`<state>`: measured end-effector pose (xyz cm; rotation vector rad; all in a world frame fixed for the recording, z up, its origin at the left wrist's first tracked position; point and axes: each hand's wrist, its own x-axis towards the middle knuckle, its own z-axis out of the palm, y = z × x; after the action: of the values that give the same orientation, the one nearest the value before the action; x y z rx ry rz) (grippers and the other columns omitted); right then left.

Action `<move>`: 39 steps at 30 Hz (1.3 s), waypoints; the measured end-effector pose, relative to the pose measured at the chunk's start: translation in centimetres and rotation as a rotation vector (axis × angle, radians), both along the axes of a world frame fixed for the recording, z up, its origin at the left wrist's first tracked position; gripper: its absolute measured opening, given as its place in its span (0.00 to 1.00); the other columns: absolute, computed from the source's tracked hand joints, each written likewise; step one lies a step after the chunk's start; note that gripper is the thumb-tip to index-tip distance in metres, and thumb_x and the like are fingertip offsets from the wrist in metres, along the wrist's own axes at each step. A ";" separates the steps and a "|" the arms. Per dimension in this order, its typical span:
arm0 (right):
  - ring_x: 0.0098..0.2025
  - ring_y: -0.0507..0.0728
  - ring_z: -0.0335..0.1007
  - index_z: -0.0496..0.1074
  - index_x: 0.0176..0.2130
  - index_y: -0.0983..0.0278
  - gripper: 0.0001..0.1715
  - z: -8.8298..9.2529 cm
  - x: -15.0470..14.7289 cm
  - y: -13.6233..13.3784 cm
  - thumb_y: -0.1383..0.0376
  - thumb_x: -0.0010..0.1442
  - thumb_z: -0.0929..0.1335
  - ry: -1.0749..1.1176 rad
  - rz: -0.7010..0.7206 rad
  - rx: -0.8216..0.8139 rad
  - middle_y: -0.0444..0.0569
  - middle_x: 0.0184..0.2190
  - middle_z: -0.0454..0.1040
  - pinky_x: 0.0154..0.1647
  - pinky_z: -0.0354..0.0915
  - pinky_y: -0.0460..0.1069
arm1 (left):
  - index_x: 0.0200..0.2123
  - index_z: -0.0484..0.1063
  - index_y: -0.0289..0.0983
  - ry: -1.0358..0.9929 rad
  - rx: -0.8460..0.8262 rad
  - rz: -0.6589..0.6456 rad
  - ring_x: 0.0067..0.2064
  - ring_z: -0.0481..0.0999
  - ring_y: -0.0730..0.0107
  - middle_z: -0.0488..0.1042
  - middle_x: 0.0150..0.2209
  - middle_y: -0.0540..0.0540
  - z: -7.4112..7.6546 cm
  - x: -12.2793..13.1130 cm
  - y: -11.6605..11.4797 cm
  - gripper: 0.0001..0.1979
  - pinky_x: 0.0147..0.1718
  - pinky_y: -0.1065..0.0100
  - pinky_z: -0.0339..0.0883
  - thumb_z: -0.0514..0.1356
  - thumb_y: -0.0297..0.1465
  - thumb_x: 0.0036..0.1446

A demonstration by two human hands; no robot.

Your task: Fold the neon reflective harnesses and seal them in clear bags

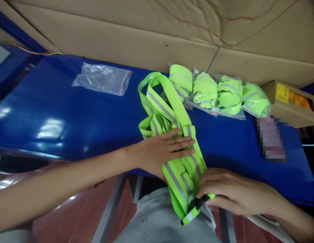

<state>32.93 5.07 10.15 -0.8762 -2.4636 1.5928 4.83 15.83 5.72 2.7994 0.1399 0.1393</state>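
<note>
A neon-yellow reflective strap with grey stripes lies in loose loops on the blue table and hangs over its front edge. My left hand rests flat across the strap, fingers stretched out and pressing on it. At the table's front edge, my right hand is closed around the strap near its black buckle. A short webbing end sticks out below that buckle. Part of the strap is hidden under both hands.
Several clear bags with folded reflective straps stand in a row along the cardboard wall. An empty zip bag lies at the back left. At the right are a small carton and a blurred-out rectangular item.
</note>
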 end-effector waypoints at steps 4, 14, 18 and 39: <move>0.47 0.55 0.73 0.76 0.50 0.63 0.14 -0.2 0.2 -0.3 0.59 0.74 0.64 0.013 -0.014 0.008 0.50 0.43 0.79 0.48 0.63 0.50 | 0.76 0.45 0.32 -0.012 -0.038 0.030 0.77 0.51 0.60 0.53 0.75 0.39 -0.3 -0.2 -0.1 0.43 0.76 0.55 0.24 0.55 0.47 0.67; 0.46 0.53 0.71 0.75 0.48 0.62 0.11 -0.8 -0.1 -0.8 0.60 0.74 0.65 0.016 -0.071 0.027 0.47 0.42 0.78 0.48 0.62 0.48 | 0.65 0.69 0.41 -0.020 0.122 -0.016 0.75 0.56 0.45 0.56 0.74 0.35 1.2 0.2 -0.6 0.37 0.73 0.36 0.35 0.62 0.55 0.59; 0.44 0.54 0.70 0.75 0.46 0.62 0.12 -0.6 -0.1 -0.8 0.60 0.74 0.65 0.015 -0.042 0.052 0.48 0.40 0.78 0.46 0.62 0.49 | 0.55 0.76 0.39 -0.019 0.256 -0.081 0.76 0.53 0.50 0.59 0.73 0.36 2.0 0.8 0.0 0.29 0.76 0.40 0.33 0.63 0.53 0.59; 0.43 0.54 0.71 0.76 0.46 0.64 0.13 -1.6 -0.2 -0.9 0.59 0.74 0.65 0.096 -0.107 -0.004 0.49 0.40 0.79 0.45 0.62 0.49 | 0.61 0.71 0.34 -0.246 -0.391 0.213 0.57 0.76 0.58 0.75 0.55 0.33 1.5 -1.3 1.0 0.22 0.56 0.58 0.72 0.50 0.40 0.74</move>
<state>32.75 4.18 8.53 -0.8941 -2.3094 1.5667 3.54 16.86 7.25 2.3507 0.3629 0.4533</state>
